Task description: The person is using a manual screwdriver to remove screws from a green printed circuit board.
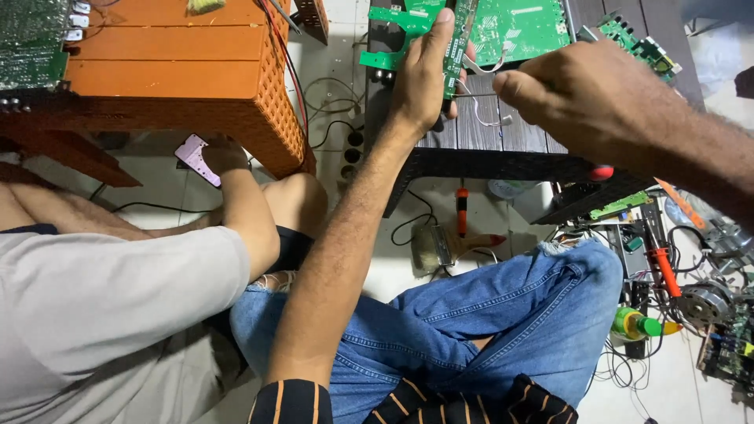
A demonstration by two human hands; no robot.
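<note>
While the left hand [424, 74] grips a narrow green circuit board [454, 43] on edge above the dark slatted table [479, 137], the right hand [585, 98] is closed around a thin metal tool [475, 95] touching the board's lower edge. The board looks light, stiff and fragile, best held by its bare edges. I count one larger green circuit board [518, 27] lying flat behind, one paintbrush [444, 247] on the floor, and a second person's hand [224, 153] beside an orange plastic stool [181, 67].

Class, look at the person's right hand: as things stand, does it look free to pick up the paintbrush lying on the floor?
Probably not at once. The right hand is up at the dark table, its grip closed on a tool, while the paintbrush lies on the floor by the knee, below the table edge. Nothing covers the brush itself.
</note>
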